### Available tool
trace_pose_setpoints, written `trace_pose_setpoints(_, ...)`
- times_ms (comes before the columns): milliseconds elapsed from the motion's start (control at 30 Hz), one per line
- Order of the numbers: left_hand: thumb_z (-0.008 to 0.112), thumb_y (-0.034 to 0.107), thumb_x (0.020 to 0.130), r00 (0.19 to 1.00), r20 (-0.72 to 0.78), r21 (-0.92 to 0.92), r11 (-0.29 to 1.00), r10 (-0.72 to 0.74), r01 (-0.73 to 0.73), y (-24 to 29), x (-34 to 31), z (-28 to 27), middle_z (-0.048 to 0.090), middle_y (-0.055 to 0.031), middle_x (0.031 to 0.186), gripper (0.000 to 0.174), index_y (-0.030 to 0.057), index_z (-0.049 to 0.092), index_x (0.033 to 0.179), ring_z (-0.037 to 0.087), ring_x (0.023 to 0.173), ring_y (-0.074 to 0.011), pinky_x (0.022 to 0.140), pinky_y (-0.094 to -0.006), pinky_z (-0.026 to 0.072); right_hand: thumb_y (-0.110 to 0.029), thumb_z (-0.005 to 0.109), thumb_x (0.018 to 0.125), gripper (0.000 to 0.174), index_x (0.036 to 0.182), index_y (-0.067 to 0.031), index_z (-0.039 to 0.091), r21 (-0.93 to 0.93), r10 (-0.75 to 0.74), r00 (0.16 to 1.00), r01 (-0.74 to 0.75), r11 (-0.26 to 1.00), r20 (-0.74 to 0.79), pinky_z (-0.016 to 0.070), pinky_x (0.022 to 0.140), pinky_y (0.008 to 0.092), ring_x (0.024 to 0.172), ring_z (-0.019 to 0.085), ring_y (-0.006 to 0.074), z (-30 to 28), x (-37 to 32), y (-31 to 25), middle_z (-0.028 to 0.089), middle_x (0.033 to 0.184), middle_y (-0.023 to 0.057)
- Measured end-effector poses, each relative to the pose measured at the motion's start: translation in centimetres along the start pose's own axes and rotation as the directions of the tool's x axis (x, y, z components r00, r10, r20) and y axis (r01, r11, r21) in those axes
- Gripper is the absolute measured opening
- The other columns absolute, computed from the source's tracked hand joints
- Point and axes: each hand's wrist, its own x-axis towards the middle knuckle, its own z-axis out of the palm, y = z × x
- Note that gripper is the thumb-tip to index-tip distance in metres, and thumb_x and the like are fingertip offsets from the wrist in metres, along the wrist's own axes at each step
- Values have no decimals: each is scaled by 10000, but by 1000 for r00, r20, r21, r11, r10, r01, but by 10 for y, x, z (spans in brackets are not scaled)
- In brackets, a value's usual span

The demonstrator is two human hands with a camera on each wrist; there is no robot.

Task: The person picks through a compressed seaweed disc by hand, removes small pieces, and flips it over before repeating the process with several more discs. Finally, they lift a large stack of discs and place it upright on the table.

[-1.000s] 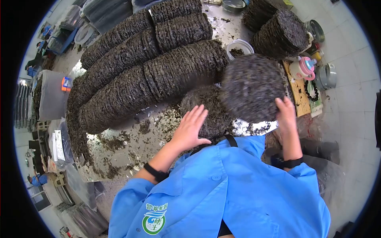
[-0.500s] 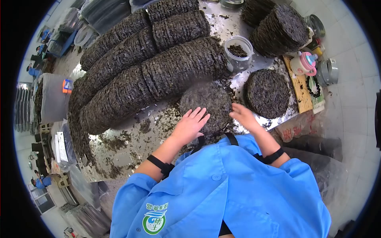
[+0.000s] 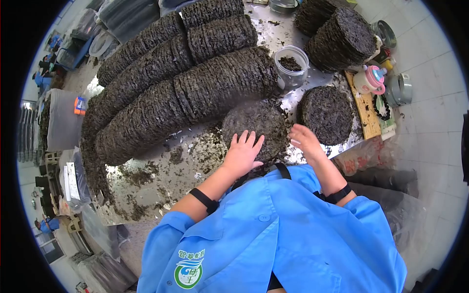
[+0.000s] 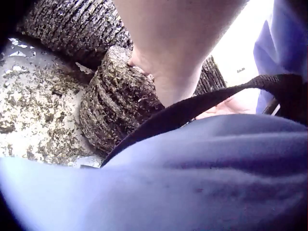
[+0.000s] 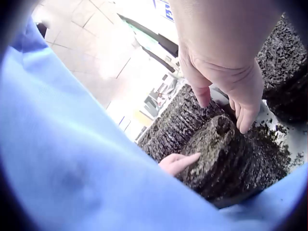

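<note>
A short stack of round, dark dried seaweed cakes (image 3: 255,116) stands on the metal table near the person's front. Spread fingers of my left hand (image 3: 241,153) rest on its top. The left wrist view shows the layered side of this stack (image 4: 108,103), with the fingertips at its upper edge. My right hand (image 3: 308,142) hovers just right of the stack, fingers loosely extended and holding nothing. In the right wrist view, that hand (image 5: 228,79) hangs over the stack's edge. Right of it lies another round seaweed stack (image 3: 326,115).
Long rows of seaweed cakes (image 3: 185,95) lie across the table (image 3: 168,183), which is strewn with flakes. A clear tub (image 3: 291,68) holding seaweed bits stands behind. At the right are a pink-lidded cup (image 3: 367,80), a wooden board (image 3: 365,115) and more upright stacks (image 3: 342,41).
My right hand has set down the seaweed it held onto the table at the right, let go, and moved left beside the front stack. My left hand has shifted slightly right on that stack.
</note>
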Motion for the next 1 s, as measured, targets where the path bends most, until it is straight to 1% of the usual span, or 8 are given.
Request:
trace_pose_setpoints(333, 615, 376, 825, 998, 53, -6, 999, 42, -42, -4, -3, -11, 391, -201, 1373, 687, 18, 361, 1353, 370, 1279, -354, 1057, -449, 309, -290, 595, 882, 586, 1341, -2, 373, 184, 122, 989, -135, 974, 78, 407, 963, 390, 1218, 438, 244, 7, -15, 13, 427, 1338, 137)
trace_pose_setpoints(467, 628, 196, 780, 914, -401, -243, 969, -60, -43, -32, -24, -67, 572, -189, 1189, 476, 1, 523, 1202, 561, 1089, -320, 945, -403, 444, -320, 584, 892, 565, 1329, -14, 400, 240, 116, 988, -138, 961, 104, 406, 967, 388, 1210, 448, 245, 3, -12, 21, 451, 1310, 123)
trace_pose_setpoints(567, 526, 201, 923, 630, -419, -771, 623, -654, 134, -49, -52, -103, 638, -126, 986, 269, 5, 583, 1099, 598, 895, -191, 827, -323, 463, -298, 561, 911, 517, 1321, -16, 421, 111, 65, 964, -96, 989, 257, 401, 975, 376, 1214, 449, 244, 7, -12, 11, 451, 1328, 127)
trace_pose_setpoints(667, 494, 211, 957, 473, -282, -890, 43, -834, -454, -59, -55, -96, 609, -59, 1059, 285, -20, 560, 1109, 555, 964, -154, 888, -295, 422, -271, 545, 919, 508, 1328, 1, 412, -323, 50, 971, 29, 946, 234, 386, 988, 357, 1221, 448, 236, 11, -6, 0, 450, 1334, 143)
trace_pose_setpoints(733, 496, 209, 956, 487, -233, -891, -15, -842, -454, -53, -59, -95, 604, -64, 1081, 286, -20, 555, 1115, 548, 985, -150, 900, -299, 416, -241, 526, 926, 495, 1334, 8, 398, -526, -213, 952, 300, 796, 220, 377, 991, 346, 1219, 449, 222, 17, -2, -16, 442, 1344, 149)
trace_pose_setpoints(800, 499, 208, 955, 509, -180, -892, -79, -842, -446, -46, -60, -94, 599, -70, 1104, 287, -20, 550, 1122, 541, 1005, -147, 912, -302, 411, -247, 547, 919, 509, 1345, -18, 388, 124, -170, 936, 137, 983, 309, 408, 948, 332, 1181, 470, 206, 32, -18, -52, 495, 1287, 134)
trace_pose_setpoints(867, 505, 213, 952, 554, -182, -881, -116, -812, -459, -39, -56, -91, 600, -74, 1112, 285, -16, 556, 1113, 541, 1014, -146, 920, -307, 410, -242, 584, 902, 468, 1297, -32, 447, 356, -180, 919, 47, 933, 350, 442, 874, 285, 1057, 531, 137, 39, -25, -71, 568, 1180, 73)
trace_pose_setpoints(1000, 508, 219, 951, 569, -177, -871, -141, -803, -471, -31, -49, -88, 606, -69, 1101, 281, -11, 565, 1102, 547, 1002, -145, 918, -302, 409, -200, 612, 884, 398, 1236, -48, 504, 116, -175, 898, 140, 983, 404, 452, 808, 241, 944, 555, 71, 56, -26, -92, 610, 1083, 7)
